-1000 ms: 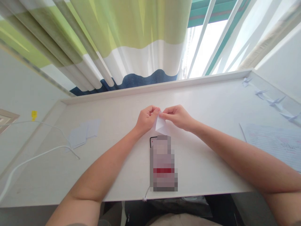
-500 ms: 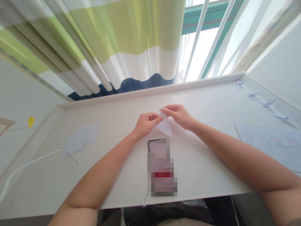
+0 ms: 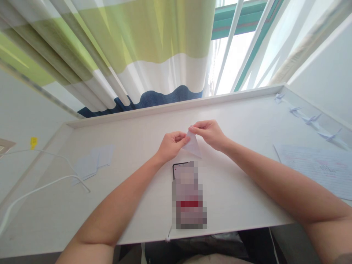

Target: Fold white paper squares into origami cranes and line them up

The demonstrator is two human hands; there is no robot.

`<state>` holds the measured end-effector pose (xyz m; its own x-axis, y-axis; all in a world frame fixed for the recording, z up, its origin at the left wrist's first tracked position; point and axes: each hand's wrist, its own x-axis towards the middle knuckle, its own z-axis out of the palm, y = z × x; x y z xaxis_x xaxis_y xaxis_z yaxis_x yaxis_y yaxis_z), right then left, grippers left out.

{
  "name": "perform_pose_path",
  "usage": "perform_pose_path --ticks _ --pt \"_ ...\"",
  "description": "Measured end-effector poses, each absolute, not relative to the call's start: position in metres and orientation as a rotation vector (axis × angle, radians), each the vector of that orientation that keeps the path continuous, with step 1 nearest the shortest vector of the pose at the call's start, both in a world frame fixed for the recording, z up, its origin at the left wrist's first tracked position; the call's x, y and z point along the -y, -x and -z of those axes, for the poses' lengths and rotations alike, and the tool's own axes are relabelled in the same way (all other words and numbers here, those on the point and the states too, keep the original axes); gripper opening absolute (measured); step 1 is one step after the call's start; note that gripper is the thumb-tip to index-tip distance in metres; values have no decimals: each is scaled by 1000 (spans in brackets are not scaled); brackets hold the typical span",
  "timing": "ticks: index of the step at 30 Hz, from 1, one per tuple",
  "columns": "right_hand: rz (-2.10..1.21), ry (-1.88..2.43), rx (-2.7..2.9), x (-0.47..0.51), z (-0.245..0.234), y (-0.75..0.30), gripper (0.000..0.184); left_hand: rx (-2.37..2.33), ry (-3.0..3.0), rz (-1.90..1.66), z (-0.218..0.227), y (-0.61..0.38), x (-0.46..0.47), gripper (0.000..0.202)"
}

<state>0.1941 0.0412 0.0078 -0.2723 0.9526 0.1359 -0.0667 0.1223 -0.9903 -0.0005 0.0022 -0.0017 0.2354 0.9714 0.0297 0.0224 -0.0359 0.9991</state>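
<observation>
Left hand (image 3: 172, 146) and right hand (image 3: 209, 134) pinch a paper triangle (image 3: 193, 146) tightly (both grips closed on it), just beyond the phone (image 3: 188, 194)

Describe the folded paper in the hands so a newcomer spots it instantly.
On the long white desk under the striped curtain, look mid-desk where the two hands meet. The pale triangular paper fold sits pinched between left hand and right hand, just above a pixelated object. Unlike the flat sheets and the paper cranes, it alone is held.

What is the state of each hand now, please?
Left hand: closed, pinching a folded paper triangle.
Right hand: closed, pinching the same triangle.
</observation>
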Motion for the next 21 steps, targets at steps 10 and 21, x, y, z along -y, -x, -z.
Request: perform_pose_path --ticks 10,21 --pt "-1264 984 1492 -43 -13 -198 42 -1042 -1375 -1024 5 -1 -1 43" --pt "-1365 919 1378 -46 -10 -197 36 -1026 -1369 -931 3 -3 0 50"
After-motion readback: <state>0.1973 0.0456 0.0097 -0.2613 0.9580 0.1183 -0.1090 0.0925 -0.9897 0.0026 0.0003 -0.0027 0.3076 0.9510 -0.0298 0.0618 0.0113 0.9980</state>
